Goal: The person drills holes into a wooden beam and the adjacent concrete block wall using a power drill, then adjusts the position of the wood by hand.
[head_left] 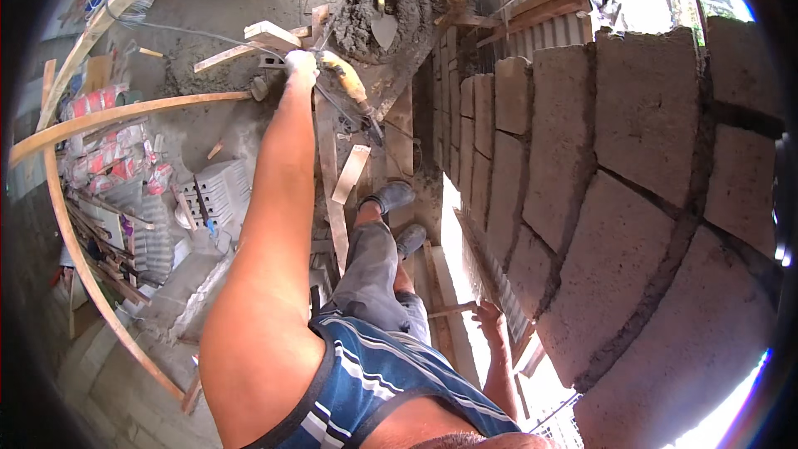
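Observation:
My left arm stretches far forward, and my left hand (pixel 302 69) is closed beside a yellow power tool (pixel 345 79). Glare hides what those fingers hold, if anything. A short wooden block (pixel 273 35) lies just past that hand. Beyond the tool, a heap of wet mortar (pixel 353 21) sits on a board (pixel 416 62), with a trowel (pixel 383 27) lying on it. Low at the right, my right hand (pixel 492 321) has its fingers curled at the end of a thin wooden stick (pixel 453 310), near the block wall (pixel 565 199).
My shoes (pixel 391 197) stand on narrow scaffold planks (pixel 401 141), with a loose wood offcut (pixel 352 175) close by. Long curved-looking timbers (pixel 133 113) cross at the left. Below lie hollow blocks (pixel 218 198) and red-and-white sacks (pixel 104 137). A cable (pixel 191 31) runs toward the tool.

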The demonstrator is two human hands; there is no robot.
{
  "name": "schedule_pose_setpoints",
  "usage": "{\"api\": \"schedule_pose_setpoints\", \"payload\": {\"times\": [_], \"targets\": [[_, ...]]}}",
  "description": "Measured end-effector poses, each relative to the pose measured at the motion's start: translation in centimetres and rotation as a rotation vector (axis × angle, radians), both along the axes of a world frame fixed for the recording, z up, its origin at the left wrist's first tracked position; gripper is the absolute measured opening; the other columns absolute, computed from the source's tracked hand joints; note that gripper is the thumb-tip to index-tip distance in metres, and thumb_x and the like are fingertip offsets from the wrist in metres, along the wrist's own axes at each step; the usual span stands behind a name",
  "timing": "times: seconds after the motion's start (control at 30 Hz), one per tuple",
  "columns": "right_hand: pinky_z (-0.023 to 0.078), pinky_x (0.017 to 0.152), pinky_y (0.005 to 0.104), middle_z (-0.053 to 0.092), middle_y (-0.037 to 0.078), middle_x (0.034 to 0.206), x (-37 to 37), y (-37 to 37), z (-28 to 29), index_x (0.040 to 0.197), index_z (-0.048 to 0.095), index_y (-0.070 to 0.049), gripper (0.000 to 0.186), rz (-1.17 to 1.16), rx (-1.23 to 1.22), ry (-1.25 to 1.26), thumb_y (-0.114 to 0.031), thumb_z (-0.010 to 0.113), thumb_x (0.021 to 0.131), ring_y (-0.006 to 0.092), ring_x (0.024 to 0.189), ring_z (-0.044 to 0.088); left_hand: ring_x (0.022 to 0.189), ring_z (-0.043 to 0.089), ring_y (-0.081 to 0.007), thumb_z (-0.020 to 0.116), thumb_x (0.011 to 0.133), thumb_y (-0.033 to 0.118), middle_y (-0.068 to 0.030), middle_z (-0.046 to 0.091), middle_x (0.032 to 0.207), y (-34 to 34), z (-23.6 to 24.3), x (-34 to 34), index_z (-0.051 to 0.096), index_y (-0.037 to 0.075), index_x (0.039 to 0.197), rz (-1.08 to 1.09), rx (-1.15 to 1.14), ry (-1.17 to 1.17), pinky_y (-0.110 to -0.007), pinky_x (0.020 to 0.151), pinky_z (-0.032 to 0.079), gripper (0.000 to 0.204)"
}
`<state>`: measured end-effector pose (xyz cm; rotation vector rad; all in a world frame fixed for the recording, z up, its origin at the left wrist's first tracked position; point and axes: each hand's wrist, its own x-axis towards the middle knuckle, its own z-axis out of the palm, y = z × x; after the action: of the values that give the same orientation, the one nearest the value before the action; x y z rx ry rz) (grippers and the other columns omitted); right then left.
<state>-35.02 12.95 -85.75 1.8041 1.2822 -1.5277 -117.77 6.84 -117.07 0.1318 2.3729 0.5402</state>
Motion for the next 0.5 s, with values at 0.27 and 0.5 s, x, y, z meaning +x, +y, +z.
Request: {"api": "schedule_pose_setpoints", "payload": {"times": [0.27, 0.5], "targets": [[0.053, 0.066, 0.0311, 0.072, 0.012, 0.106, -1.2, -0.4, -0.1, 0.135, 0.054, 0.005, 0.043, -0.009, 0.003, -0.012, -0.015, 0.056, 0.097, 0.0196, 0.086, 0.071, 0.091, 0.065, -0.0314, 0.070, 0.077, 0.006, -0.0150, 0.061, 0.104, 2.2, 9.9, 5.1, 0.022, 0.005, 0.153, 0.559, 0.775, -0.399, -0.058, 0.083, 0.053, 0.091], [0.053, 0.060, 0.0291, 0.072, 0.012, 0.103, -0.7, 0.7, -2.6, 0.129, 0.057, 0.006, 0.042, 0.011, 0.001, 0.158, -0.018, 0.062, 0.095, 0.0192, 0.085, 0.071, 0.097, 0.064, -0.0241, 0.073, 0.079, 0.014, -0.0129, 0.068, 0.102, 2.4, 2.9, 4.4, 0.059, 0.001, 0.122, -0.214, 0.581, -0.197, -0.045, 0.081, 0.053, 0.047]]}}
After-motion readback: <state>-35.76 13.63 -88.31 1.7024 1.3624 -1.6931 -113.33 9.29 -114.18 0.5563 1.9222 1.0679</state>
